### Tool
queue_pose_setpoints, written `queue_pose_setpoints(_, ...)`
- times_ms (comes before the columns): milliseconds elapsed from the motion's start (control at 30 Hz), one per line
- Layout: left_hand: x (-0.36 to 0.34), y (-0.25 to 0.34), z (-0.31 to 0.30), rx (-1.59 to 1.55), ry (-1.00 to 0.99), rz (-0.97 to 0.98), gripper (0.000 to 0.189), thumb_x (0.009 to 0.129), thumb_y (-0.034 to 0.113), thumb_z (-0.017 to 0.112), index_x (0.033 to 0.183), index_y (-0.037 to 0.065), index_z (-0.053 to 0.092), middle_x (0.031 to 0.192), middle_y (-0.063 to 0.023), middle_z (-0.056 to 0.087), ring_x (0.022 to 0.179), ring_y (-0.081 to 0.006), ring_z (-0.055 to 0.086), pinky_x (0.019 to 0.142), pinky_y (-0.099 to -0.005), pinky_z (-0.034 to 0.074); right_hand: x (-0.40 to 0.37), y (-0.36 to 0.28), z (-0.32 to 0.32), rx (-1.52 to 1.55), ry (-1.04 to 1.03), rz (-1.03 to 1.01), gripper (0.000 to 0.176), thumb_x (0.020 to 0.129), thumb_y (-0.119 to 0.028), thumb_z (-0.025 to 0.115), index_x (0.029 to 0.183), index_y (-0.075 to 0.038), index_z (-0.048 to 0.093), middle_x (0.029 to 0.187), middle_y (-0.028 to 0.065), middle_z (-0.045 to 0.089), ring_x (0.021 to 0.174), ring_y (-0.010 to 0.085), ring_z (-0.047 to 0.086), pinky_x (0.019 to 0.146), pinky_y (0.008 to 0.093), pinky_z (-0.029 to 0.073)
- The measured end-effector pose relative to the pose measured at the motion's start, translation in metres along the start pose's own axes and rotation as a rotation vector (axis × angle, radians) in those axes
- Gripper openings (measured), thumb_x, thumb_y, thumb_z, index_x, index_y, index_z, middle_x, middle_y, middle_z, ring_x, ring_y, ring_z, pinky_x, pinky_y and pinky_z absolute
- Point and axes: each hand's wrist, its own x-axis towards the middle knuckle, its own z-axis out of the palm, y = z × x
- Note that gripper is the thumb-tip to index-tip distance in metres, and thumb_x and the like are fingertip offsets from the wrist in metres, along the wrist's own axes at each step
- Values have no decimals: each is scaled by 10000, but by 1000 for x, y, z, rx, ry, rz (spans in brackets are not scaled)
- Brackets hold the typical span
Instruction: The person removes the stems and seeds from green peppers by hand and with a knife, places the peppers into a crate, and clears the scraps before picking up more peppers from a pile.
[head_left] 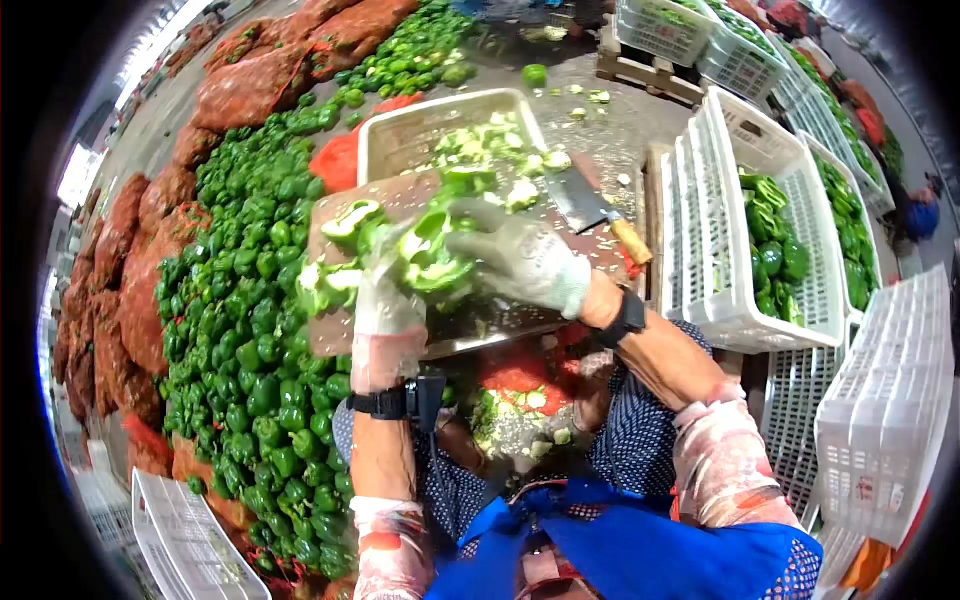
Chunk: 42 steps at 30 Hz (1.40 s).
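Observation:
Both of my hands wear light work gloves and meet over a wooden cutting board [335,330]. My left hand [385,300] grips a cut green pepper [432,255] from below. My right hand [520,260] holds the same pepper from the right, fingers bent around it. Pepper halves [350,220] lie on the board's left part. A cleaver [590,205] with a wooden handle rests on the board's far right, apart from both hands. Behind the board a metal tray [400,135] holds pale pepper cores and scraps.
A large heap of whole green peppers [255,330] lies to the left, with red mesh sacks [140,270] beyond. White plastic crates [730,230] stand on the right, one holding cut peppers. Scraps lie by my knees on the ground.

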Motion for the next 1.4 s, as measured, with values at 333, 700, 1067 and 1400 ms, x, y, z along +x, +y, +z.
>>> queue_pose_setpoints(333,7,-6,6,-122,-200,-22,786,889,636,425,1409,49,371,1409,-153,406,1260,-322,441,1050,-470,373,-14,-24,-47,1074,-31,629,493,917,-351,604,1257,1,545,1104,147,639,945,185,628,815,285,524)
queue_pose_setpoints(700,5,26,-30,-307,0,74,890,767,590,678,1360,13,351,1330,-211,399,1211,-416,452,968,-586,426,-139,66,-160,1806,1192,212,431,977,-365,462,1169,13,535,1051,132,605,778,142,585,627,272,518)
queue_pose_setpoints(1067,6,32,-51,-334,-52,91,824,810,504,675,1363,-11,346,1271,-217,479,1116,-390,535,883,-564,500,56,64,35,-61,-192,727,438,865,-403,584,1140,-63,582,1169,205,589,1071,362,584,909,458,463)
queue_pose_setpoints(1400,18,21,-56,-287,44,20,637,928,468,507,1363,15,396,1259,-178,469,1124,-348,513,934,-537,470,35,79,48,359,37,855,430,843,-305,570,1132,13,588,964,192,662,856,250,631,772,365,499)
